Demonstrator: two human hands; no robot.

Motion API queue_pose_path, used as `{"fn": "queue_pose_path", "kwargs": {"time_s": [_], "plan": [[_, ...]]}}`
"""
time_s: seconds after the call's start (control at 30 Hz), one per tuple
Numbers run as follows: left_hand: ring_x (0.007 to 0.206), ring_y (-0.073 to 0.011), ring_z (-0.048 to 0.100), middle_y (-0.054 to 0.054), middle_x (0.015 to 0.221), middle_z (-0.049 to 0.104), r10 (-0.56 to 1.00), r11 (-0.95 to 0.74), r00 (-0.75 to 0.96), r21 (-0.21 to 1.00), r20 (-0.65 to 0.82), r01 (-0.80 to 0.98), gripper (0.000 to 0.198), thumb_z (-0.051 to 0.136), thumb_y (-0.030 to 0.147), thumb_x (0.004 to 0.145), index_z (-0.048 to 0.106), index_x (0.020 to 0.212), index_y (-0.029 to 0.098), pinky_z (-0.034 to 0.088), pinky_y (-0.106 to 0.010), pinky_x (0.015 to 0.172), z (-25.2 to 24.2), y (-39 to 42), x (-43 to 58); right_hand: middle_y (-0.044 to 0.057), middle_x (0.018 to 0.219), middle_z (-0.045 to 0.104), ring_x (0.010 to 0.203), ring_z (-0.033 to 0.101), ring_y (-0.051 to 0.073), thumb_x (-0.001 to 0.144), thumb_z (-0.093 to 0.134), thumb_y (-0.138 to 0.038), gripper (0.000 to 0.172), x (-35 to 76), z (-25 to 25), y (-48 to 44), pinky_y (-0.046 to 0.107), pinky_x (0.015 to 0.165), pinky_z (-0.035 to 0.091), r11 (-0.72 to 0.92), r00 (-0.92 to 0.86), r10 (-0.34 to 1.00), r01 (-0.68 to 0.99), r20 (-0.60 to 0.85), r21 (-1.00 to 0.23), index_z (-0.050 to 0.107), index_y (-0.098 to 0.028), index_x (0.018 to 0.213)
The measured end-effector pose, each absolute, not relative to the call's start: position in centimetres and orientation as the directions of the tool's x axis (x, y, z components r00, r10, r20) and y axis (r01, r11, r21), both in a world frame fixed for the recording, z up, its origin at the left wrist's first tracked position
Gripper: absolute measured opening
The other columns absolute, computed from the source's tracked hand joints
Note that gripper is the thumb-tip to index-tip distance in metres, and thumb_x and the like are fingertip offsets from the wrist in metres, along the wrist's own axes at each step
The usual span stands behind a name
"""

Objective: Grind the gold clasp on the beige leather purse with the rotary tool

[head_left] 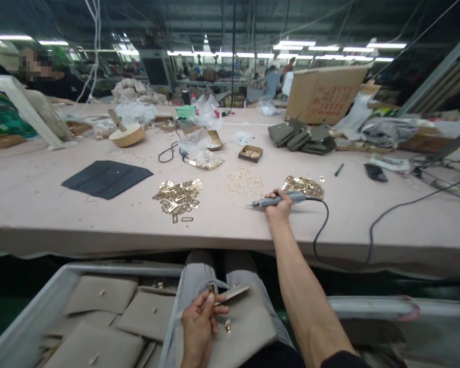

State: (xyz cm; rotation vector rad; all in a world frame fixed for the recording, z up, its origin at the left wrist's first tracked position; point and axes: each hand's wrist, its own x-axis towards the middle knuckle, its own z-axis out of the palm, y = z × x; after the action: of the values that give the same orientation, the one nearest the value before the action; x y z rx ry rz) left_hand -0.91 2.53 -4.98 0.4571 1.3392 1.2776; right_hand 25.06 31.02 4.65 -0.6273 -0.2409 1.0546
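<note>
"What's the right hand [279, 202] got?"

"A grey screwdriver [297, 197] with a dark cord [327, 217]. That grip is wrapped round the handle, over the counter [222, 225], and the tip points left. I can't tell whether it touches the cloth."

"And the left hand [200, 321]?"

"Down at the lap. Its grip is pinched together on a small gold fitting [211, 290], right by the raised flap [237, 292] of a grey-beige bag [251, 322]. The bag lies across the thighs, with a gold clasp [228, 327] on its front."

"What's near the tool?"

"A heap of gold plates [306, 187] just behind the right hand, and tiny gold bits [245, 181] scattered beyond the tip. More flat gold frames [178, 197] are piled farther left, near a black board [107, 179]."

"Any other bags?"

"Several similar bags [101, 294] in the pale tub [57, 286] beside the left leg. Back on the counter, a cardboard box [324, 94] stands behind some dark folded pouches [301, 137]."
</note>
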Motion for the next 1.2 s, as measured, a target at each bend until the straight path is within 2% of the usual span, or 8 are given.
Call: {"fn": "queue_pose_path", "kwargs": {"time_s": [0.3, 0.47, 0.7, 0.8, 1.0, 1.2], "plan": [[0.052, -0.0238, 0.073, -0.016, 0.082, 0.080, 0.868, 0.304, -0.259, 0.865, -0.425, -0.400, 0.064, 0.092, 0.062, 0.056, 0.075, 0.091, 0.010, 0.039, -0.017, 0.028, -5.8, 2.8, -0.8, -0.006, 0.071, 0.054, 0.052, 0.049, 0.008, 0.077, 0.069, -0.016, 0.024, 23.0, 5.6, 31.9, 0.022, 0.052, 0.051, 0.394, 0.575, 0.790, -0.743, -0.213, -0.542, 0.046, -0.020, 0.082], [0.048, -0.0210, 0.071, -0.014, 0.078, 0.079, 0.871, 0.234, -0.324, 0.892, -0.369, -0.387, 0.061, 0.090, 0.062, 0.061, 0.075, 0.089, 0.010, 0.038, -0.015, 0.026, -6.2, 2.9, -0.3, -0.006, 0.069, 0.056, 0.050, 0.048, 0.008, 0.074, 0.069, -0.013, 0.027, 21.5, 6.0, 33.2, 0.021, 0.047, 0.050, 0.398, 0.605, 0.749, -0.737, -0.270, -0.546, 0.044, -0.021, 0.079], [0.047, -0.0212, 0.070, -0.015, 0.077, 0.079, 0.881, 0.266, -0.263, 0.871, -0.394, -0.413, 0.069, 0.092, 0.067, 0.055, 0.075, 0.089, 0.010, 0.039, -0.016, 0.027, -6.5, 3.2, -1.2, -0.006, 0.065, 0.056, 0.048, 0.048, 0.008, 0.072, 0.068, -0.009, 0.025, 19.2, 6.2, 34.8, 0.020, 0.043, 0.047, 0.394, 0.638, 0.699, -0.720, -0.322, -0.571, 0.046, -0.020, 0.077], [0.047, -0.0224, 0.071, -0.015, 0.078, 0.079, 0.881, 0.301, -0.222, 0.858, -0.417, -0.415, 0.070, 0.093, 0.068, 0.050, 0.075, 0.088, 0.011, 0.041, -0.018, 0.026, -6.4, 3.4, -1.4, -0.005, 0.064, 0.056, 0.047, 0.049, 0.009, 0.072, 0.070, -0.010, 0.025, 18.9, 6.2, 35.1, 0.021, 0.040, 0.046, 0.402, 0.658, 0.678, -0.704, -0.327, -0.585, 0.048, -0.020, 0.077], [0.043, -0.0225, 0.068, -0.011, 0.072, 0.077, 0.865, 0.265, -0.299, 0.873, -0.402, -0.409, 0.063, 0.091, 0.066, 0.051, 0.072, 0.082, 0.014, 0.040, -0.020, 0.024, -5.4, 3.7, -0.9, -0.005, 0.068, 0.058, 0.048, 0.050, 0.009, 0.077, 0.075, -0.020, 0.027, 19.0, 5.9, 35.1, 0.022, 0.043, 0.051, 0.414, 0.671, 0.672, -0.691, -0.314, -0.592, 0.048, -0.020, 0.077], [0.045, -0.0234, 0.069, -0.014, 0.074, 0.077, 0.872, 0.321, -0.230, 0.858, -0.433, -0.401, 0.064, 0.093, 0.063, 0.048, 0.073, 0.082, 0.013, 0.041, -0.021, 0.026, -5.2, 4.0, -1.5, -0.005, 0.070, 0.059, 0.049, 0.051, 0.009, 0.079, 0.076, -0.024, 0.028, 19.2, 5.8, 34.8, 0.024, 0.047, 0.054, 0.414, 0.652, 0.708, -0.694, -0.271, -0.589, 0.049, -0.020, 0.079]]}}
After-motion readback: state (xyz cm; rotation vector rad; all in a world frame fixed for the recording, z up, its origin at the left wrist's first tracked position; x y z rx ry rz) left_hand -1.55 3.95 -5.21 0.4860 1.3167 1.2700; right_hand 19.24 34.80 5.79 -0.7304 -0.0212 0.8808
